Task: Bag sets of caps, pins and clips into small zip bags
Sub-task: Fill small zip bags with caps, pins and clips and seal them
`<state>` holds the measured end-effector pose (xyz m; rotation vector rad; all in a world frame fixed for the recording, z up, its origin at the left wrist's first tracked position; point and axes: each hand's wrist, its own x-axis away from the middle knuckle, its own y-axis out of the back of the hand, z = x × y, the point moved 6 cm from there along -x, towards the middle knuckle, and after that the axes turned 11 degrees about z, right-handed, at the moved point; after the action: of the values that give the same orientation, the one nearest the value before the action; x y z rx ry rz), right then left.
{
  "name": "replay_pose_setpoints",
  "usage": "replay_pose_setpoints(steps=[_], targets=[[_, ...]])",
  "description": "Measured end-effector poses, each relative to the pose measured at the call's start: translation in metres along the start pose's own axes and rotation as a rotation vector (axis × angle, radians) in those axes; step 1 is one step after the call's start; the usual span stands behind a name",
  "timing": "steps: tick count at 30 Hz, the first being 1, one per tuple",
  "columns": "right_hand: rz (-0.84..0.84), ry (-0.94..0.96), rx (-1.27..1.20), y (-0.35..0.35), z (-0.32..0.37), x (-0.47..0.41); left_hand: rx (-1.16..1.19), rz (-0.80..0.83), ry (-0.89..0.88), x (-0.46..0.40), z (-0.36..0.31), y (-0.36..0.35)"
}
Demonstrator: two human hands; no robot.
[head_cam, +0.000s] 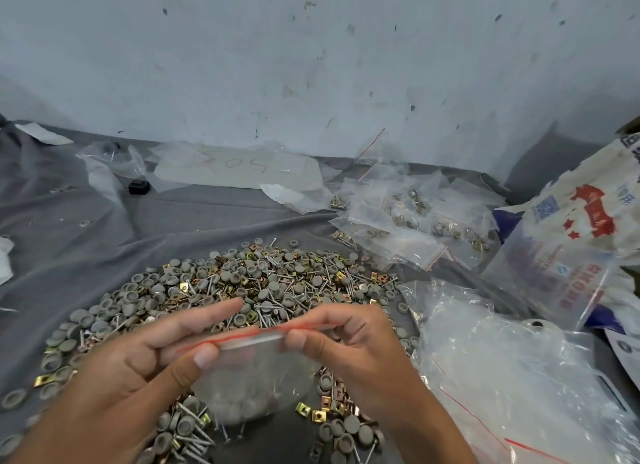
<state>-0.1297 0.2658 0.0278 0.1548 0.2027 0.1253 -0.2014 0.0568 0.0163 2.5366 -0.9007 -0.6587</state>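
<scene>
Sealing step, by the look of it: a small zip bag (256,373) held up between both hands, already loaded, with grey caps and a few pins showing blurred through the plastic near its bottom; clips inside not made out. Left hand (138,363) pinching the red zip strip (256,332) at its left end, thumb in front and index behind, other fingers stretched forward over the pile (242,290). Right hand (349,345) pinching the same strip at its right end, fingers curled over the top edge. Strip stretched taut and slanting up toward the right. Whether the zip is pressed closed yet, cannot tell. Beneath and beyond the hands, loose caps, pins and brass clips heaped on the grey cloth (69,221). Beyond the right hand, filled bags (415,217) in a heap; just right of it, empty bags (485,352). Next, probably: run thumb and finger along the strip to press it closed end to end, then drop the bag with the filled ones.
</scene>
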Motion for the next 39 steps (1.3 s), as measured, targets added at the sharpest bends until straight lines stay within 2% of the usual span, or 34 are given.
replay_pose_setpoints(steps=[5, 8, 12, 16, 23, 25, 29, 35, 37, 39], targets=[[0.067, -0.016, -0.026, 0.001, -0.001, 0.001, 0.138, 0.055, -0.041, -0.003, -0.012, -0.003], [0.052, -0.04, -0.019, 0.003, -0.003, 0.0, 0.102, 0.051, -0.048, -0.002, -0.018, -0.003], [0.026, -0.028, 0.013, 0.002, 0.0, 0.001, 0.172, 0.027, -0.003, 0.0, -0.021, -0.008], [-0.007, 0.037, 0.058, -0.008, 0.006, 0.003, 0.27, -0.029, 0.024, 0.001, -0.021, -0.01], [-0.097, 0.036, 0.218, -0.008, 0.009, 0.003, 0.151, -0.225, -0.015, 0.0, -0.017, -0.008], [-0.078, 0.027, 0.243, -0.006, 0.012, 0.003, 0.136, -0.205, 0.001, 0.0, -0.017, -0.009], [-0.095, -0.053, 0.255, 0.011, 0.02, 0.001, 0.181, -0.062, 0.088, -0.003, -0.011, -0.008], [-0.007, -0.144, 0.41, 0.035, 0.049, -0.038, 0.194, -0.271, 0.047, 0.001, -0.005, 0.014], [-0.084, -0.126, 0.441, 0.055, 0.064, -0.063, 0.208, -0.359, 0.048, 0.003, -0.004, 0.02], [-0.255, -0.113, 0.407, 0.091, 0.081, -0.087, 0.188, -0.379, 0.056, 0.004, -0.005, 0.022]])
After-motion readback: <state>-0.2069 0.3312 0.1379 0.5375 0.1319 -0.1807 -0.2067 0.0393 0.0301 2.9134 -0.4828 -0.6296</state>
